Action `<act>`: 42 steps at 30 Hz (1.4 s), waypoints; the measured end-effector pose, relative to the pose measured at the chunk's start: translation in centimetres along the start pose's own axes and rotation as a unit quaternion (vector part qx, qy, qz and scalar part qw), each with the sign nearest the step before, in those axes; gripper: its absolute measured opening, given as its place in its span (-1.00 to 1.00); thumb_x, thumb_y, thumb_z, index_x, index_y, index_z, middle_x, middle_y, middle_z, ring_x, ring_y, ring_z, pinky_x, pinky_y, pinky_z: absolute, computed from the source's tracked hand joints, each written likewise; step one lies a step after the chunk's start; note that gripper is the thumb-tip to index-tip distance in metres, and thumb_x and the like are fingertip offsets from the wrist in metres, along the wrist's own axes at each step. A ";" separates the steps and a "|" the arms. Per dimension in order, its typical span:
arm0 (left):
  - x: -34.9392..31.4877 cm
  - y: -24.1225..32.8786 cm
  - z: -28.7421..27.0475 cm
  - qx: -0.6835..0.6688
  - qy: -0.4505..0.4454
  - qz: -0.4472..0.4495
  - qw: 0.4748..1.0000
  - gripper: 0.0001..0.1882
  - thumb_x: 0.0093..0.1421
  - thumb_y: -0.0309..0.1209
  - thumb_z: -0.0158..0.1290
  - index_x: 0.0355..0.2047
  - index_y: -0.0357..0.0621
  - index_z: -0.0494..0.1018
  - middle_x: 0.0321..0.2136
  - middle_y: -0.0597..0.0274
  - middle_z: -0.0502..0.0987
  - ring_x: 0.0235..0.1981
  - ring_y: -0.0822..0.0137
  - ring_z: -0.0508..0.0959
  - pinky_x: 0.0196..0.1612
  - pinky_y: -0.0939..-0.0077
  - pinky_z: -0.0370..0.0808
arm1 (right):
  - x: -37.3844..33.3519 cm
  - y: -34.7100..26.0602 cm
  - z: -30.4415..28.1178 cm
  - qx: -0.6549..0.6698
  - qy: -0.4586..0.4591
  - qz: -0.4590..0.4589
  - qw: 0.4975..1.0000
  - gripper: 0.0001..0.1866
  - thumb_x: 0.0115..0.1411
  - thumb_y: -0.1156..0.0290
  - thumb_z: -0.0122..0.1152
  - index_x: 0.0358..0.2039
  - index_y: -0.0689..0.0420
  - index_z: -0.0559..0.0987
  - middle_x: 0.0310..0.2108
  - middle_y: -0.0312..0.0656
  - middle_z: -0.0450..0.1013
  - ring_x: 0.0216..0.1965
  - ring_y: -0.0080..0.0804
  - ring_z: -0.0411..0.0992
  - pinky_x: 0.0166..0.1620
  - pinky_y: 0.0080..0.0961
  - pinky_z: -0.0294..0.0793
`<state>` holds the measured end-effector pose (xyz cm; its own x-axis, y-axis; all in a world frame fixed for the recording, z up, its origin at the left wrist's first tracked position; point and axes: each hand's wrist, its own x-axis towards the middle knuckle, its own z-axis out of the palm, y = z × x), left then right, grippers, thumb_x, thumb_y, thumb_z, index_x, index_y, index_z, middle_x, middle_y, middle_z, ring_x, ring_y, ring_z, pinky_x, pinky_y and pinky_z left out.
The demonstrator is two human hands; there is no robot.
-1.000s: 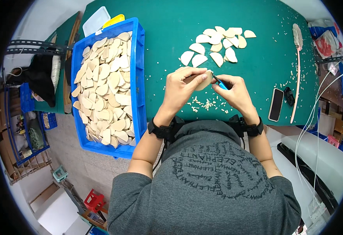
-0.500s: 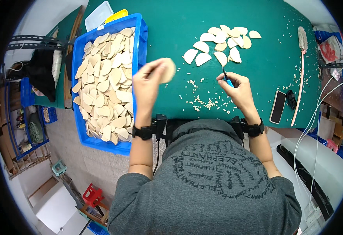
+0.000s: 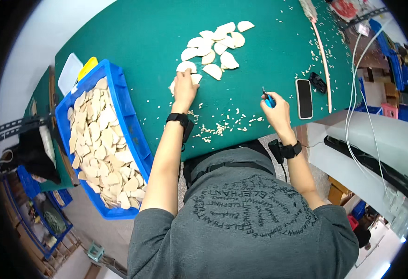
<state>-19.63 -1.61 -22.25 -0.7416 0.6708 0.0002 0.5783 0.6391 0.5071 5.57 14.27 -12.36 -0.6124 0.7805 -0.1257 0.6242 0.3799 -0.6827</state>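
Note:
My left hand (image 3: pixel 184 89) lies over the near left part of a loose group of pale, half-round flat pieces. Its fingers are stretched out, with the tips on a half-round piece (image 3: pixel 186 67). A second piece (image 3: pixel 196 79) shows beside the hand, and the palm hides part of what lies below. My right hand (image 3: pixel 276 111) is closed around a small hand tool (image 3: pixel 270 101) with a blue handle and a slim dark tip. It hovers over the table's near side, apart from the pieces; the exact kind of tool is too small to make out.
A blue crate (image 3: pixel 128 122) at the left is heaped with similar pale pieces. Small pale chips (image 3: pixel 220 128) litter the green table (image 3: pixel 134 44) near me. At the right are a phone (image 3: pixel 304 98), a small black object (image 3: pixel 317 83) and a pink-handled duster (image 3: pixel 323 60).
My left hand has moved from beside the crate onto the group of pieces; the piece it held no longer shows in it. My right hand keeps the tool. The view has shifted and turned.

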 end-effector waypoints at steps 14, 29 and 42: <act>-6.7 4.7 -8.3 -0.505 -0.122 -0.201 0.830 -0.66 0.13 -0.37 0.18 -0.10 -0.19 0.45 -0.35 0.22 0.61 -0.40 0.54 0.58 -0.35 0.69 0.45 | 3.6 19.2 -5.6 -0.270 0.107 0.128 0.948 -0.32 -0.18 0.10 0.46 -0.09 0.25 0.49 0.06 0.01 0.32 0.04 -0.03 0.26 0.10 -0.24 0.29; -9.4 8.7 -14.2 -0.652 -0.124 -0.158 0.731 -0.73 0.14 -0.43 0.13 -0.15 -0.21 0.45 -0.28 0.23 0.57 -0.33 0.52 0.58 -0.37 0.68 0.55 | 4.2 12.8 -6.4 -0.244 0.142 0.030 0.959 -0.55 -0.05 0.16 0.36 -0.24 0.23 0.59 -0.27 -0.01 0.48 -0.22 -0.05 0.45 -0.11 -0.26 0.43; -10.9 10.4 -16.1 -0.591 -0.037 -0.134 0.795 -0.69 0.11 -0.36 0.21 -0.17 -0.28 0.54 -0.31 0.19 0.61 -0.39 0.52 0.57 -0.45 0.67 0.49 | -3.8 -11.8 0.3 0.354 -0.299 -0.033 0.886 -0.72 0.12 0.27 0.31 -0.34 0.26 0.57 -0.51 -0.35 0.47 -0.46 -0.73 0.38 -0.41 -0.72 0.35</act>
<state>-11.00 -8.37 -3.13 -0.7370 0.6188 -0.2719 -0.3518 -0.0076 0.9361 0.34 6.70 -4.05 -0.9159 0.2849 -0.2827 0.2467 -0.1560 -0.9565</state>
